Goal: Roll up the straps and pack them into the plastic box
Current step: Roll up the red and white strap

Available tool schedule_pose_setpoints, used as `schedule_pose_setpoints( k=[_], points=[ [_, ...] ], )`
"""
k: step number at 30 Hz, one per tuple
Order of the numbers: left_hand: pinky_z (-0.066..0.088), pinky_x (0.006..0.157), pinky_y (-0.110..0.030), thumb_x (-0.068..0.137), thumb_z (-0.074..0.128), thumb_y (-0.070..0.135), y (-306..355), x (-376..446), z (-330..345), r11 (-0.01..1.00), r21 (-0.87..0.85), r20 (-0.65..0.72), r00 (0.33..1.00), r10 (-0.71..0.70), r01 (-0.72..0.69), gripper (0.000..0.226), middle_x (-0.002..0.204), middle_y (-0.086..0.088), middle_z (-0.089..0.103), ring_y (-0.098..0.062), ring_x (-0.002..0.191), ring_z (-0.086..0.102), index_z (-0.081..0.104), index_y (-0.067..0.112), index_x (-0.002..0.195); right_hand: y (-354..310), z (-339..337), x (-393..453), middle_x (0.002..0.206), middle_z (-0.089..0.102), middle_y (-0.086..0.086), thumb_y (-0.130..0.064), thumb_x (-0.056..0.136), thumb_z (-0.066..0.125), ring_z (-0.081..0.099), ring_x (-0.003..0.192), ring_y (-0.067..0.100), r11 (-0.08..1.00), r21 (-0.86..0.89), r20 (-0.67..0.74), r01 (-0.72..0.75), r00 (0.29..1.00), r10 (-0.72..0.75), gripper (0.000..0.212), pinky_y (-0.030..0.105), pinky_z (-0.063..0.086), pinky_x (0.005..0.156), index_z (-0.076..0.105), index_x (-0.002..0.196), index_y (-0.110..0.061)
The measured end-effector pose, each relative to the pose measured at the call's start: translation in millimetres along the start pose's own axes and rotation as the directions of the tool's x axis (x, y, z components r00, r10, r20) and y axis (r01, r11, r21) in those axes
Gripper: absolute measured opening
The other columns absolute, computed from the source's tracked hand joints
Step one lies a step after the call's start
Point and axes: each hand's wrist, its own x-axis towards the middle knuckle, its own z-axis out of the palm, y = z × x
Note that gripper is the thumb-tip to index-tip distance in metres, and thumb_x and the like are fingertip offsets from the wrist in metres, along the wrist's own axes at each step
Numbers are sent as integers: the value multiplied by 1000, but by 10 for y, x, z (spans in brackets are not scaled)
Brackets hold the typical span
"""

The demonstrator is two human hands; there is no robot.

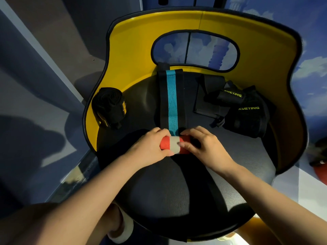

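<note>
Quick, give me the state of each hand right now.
Left hand: closed on the left end of the strap roll.
Right hand: closed on the roll's right end.

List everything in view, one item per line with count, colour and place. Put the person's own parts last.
chair: 1, yellow shell with black seat, fills the middle of the view
strap being rolled: 1, black with a teal stripe, its roll showing red and white; lies flat up the seat centre to the backrest
rolled strap: 1, black with yellow marks, left side of the seat
XUEYING gear: a heap, count unclear, black with yellow-green lettering, right side of the seat
flat black piece: 1, black, between the teal strap and the heap
left hand: 1, grips the roll's left end
right hand: 1, grips the roll's right end
</note>
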Motion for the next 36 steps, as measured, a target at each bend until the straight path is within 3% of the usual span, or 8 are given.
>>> schedule_pose_setpoints(
  k=[3, 7, 11, 14, 18, 22, 31, 36],
  points=[
    [45, 81, -27, 79, 70, 32, -78, 53, -51, 990, -118, 103, 993, -62, 75, 40, 106, 6, 49, -12, 98, 51, 52, 27, 114, 65, -6, -30, 123, 45, -6, -38, 75, 75, 50, 112, 13, 993, -73, 173, 91, 982, -77, 62, 28, 44, 97, 47, 129, -25],
    [47, 86, -27, 83, 66, 35, -112, 55, -37, 969, -218, 194, 978, -75, 118, 33, 107, 4, 52, -12, 101, 52, 56, 26, 113, 89, 4, -58, 126, 46, -4, -27, 77, 74, 50, 114, 13, 992, -74, 192, 106, 977, -90, 63, 20, 39, 97, 45, 133, -25],
    [38, 86, -23, 80, 68, 42, -98, 4, -16, 988, -121, 142, 987, -78, 95, 53, 120, 8, 35, -9, 109, 42, 47, 30, 127, 80, -35, -7, 121, 51, -2, -29, 78, 75, 51, 112, 12, 996, -31, 209, 83, 975, -74, 60, 20, 40, 97, 48, 132, -25],
    [45, 85, -27, 72, 75, 42, -73, -55, 21, 998, -49, 102, 994, -31, 36, 67, 122, 7, 33, -11, 106, 43, 38, 33, 127, 69, -53, 29, 121, 53, -2, -32, 78, 73, 49, 110, 9, 998, -41, 253, 55, 967, -43, 60, 15, 35, 93, 48, 133, -26],
    [49, 89, -32, 76, 73, 39, -59, -101, 74, 995, 86, 7, 999, 50, -50, 59, 124, 7, 34, -13, 109, 46, 40, 28, 123, 42, -81, 71, 115, 53, -6, -36, 79, 72, 47, 105, 6, 1000, -24, 318, 14, 948, -6, 57, 16, 36, 92, 49, 131, -28],
    [46, 89, -28, 81, 68, 39, -78, -94, 18, 994, 76, 76, 995, 69, -75, 54, 122, 8, 39, -11, 108, 45, 42, 26, 126, -2, -121, 100, 110, 49, -10, -37, 81, 69, 47, 102, 5, 998, 8, 396, -65, 916, 56, 54, 17, 37, 88, 48, 130, -28],
    [43, 90, -29, 86, 60, 41, -115, 22, -120, 997, -52, 296, 955, -35, 52, 49, 114, 5, 43, -13, 104, 47, 42, 27, 129, 61, -46, -5, 125, 38, -7, -39, 75, 75, 42, 115, 10, 972, -137, 283, 192, 948, -147, 71, 25, 42, 96, 38, 134, -29],
    [43, 90, -28, 87, 58, 42, -102, 33, -100, 994, -76, 319, 946, -49, 77, 49, 116, 3, 43, -12, 103, 47, 41, 26, 130, 95, -64, 20, 119, 46, -7, -30, 73, 78, 48, 112, 8, 993, -3, 273, 115, 956, -109, 63, 22, 39, 99, 48, 129, -30]
  ],
)
